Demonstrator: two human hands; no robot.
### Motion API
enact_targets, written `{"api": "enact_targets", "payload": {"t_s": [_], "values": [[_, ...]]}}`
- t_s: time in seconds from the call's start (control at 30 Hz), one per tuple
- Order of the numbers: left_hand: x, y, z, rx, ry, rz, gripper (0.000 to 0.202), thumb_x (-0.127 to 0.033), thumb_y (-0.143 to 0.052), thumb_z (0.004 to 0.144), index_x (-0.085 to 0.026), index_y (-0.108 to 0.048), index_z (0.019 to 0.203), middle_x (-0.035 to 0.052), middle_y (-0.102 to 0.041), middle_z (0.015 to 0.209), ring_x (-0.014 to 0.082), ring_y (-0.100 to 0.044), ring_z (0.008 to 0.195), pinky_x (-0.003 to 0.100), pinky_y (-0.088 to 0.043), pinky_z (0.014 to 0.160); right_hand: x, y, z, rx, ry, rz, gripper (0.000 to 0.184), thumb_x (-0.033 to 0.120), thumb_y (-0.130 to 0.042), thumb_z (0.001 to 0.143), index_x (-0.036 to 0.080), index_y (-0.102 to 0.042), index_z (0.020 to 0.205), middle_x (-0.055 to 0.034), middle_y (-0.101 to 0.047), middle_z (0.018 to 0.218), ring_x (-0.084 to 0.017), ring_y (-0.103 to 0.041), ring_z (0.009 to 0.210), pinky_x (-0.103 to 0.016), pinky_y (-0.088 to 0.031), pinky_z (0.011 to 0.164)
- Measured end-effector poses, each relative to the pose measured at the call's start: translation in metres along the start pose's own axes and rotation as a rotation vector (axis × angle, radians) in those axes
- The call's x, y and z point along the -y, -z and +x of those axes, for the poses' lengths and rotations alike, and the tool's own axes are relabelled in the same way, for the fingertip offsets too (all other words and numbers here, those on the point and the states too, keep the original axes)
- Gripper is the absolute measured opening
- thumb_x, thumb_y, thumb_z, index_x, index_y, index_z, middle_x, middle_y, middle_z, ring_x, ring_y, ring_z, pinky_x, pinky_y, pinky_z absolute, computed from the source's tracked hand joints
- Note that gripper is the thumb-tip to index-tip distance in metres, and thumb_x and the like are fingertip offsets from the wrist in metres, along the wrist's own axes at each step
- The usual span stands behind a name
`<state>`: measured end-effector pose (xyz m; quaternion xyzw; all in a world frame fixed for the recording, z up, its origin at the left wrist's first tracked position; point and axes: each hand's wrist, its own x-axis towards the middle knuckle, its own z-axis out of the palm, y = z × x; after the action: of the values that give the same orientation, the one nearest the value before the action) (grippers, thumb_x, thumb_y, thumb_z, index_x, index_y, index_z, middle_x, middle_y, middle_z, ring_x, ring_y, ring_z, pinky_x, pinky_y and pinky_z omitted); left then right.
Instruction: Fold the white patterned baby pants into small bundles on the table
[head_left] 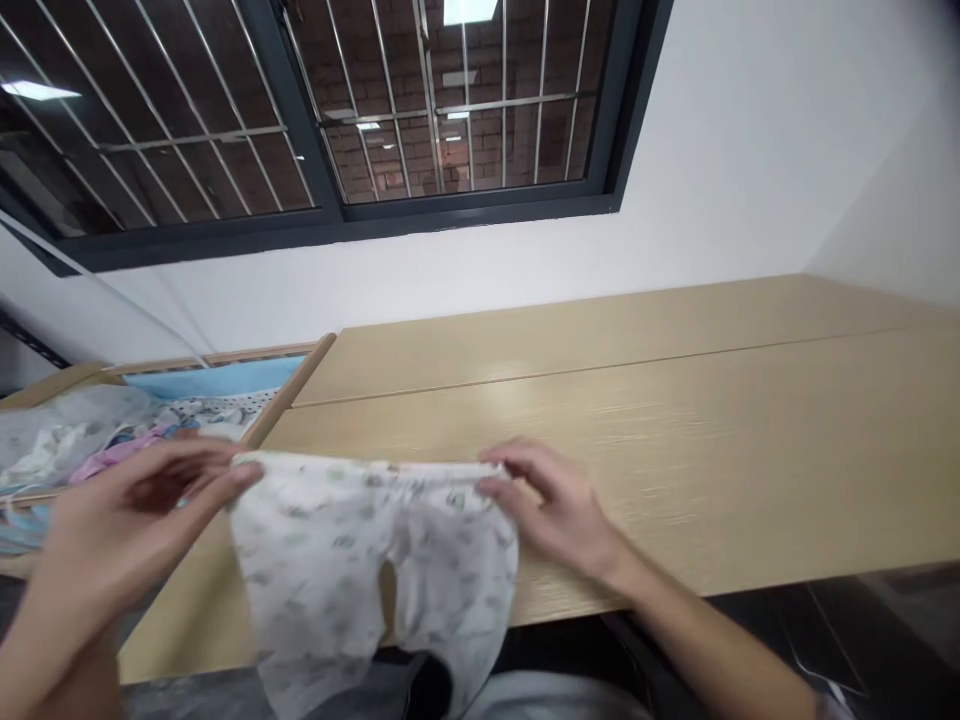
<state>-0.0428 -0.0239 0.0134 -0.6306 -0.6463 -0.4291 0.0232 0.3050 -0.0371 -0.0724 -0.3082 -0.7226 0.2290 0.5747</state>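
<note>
A pair of small white baby pants (322,560) with a faint print hangs between my two hands, over the front part of the wooden table. My left hand (142,510) pinches one end of the waistband between thumb and fingers. At the other end, my right hand (555,505) grips the waistband the same way. The band is stretched nearly straight, and both legs dangle below it with a gap between them. Motion blurs the lower legs, which reach past the table's front edge.
The pale wooden table (712,430) extends right, with a seam along its length. At left stands a wood-framed bin (289,400) with blue lining, holding assorted clothes (127,430). Behind are a white wall (480,270) and a barred window (450,120). A thin white pole (112,290) slants into the bin.
</note>
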Motion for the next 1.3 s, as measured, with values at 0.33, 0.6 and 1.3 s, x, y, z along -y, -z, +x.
{"api": "enact_targets", "payload": {"t_s": [0.33,0.6,1.3], "values": [[-0.025,-0.183,0.102,0.451,-0.14,0.024,0.023,-0.036,-0.056,0.092,-0.017,-0.063,0.101,0.0041,-0.071,0.099,0.018,-0.065,0.089,0.027,-0.049,0.08,-0.145,0.06,0.113,0.105,-0.381,-0.346,0.028,0.024,-0.056,0.094,0.015,-0.066,0.118,-0.0034,-0.066,0.092,-0.011,-0.055,0.068,-0.022,-0.043,0.064],[-0.044,-0.264,0.107,0.565,-0.056,0.204,0.021,-0.017,-0.049,0.094,-0.007,-0.058,0.111,0.0235,-0.065,0.117,0.0301,-0.06,0.11,0.039,-0.043,0.093,-0.253,0.036,0.133,0.138,-0.587,-0.498,0.022,0.013,-0.054,0.091,0.011,-0.068,0.108,-0.0055,-0.07,0.092,-0.012,-0.06,0.078,-0.02,-0.044,0.074],[-0.155,-0.203,-0.104,1.227,-0.62,0.076,0.031,-0.033,-0.049,0.089,-0.019,-0.069,0.069,0.0142,-0.072,0.073,0.0283,-0.069,0.069,0.041,-0.047,0.062,-0.25,0.038,0.15,0.195,-0.754,-0.534,0.025,0.016,-0.069,0.076,0.011,-0.066,0.1,-0.0061,-0.071,0.086,-0.014,-0.061,0.073,-0.021,-0.043,0.067]]}}
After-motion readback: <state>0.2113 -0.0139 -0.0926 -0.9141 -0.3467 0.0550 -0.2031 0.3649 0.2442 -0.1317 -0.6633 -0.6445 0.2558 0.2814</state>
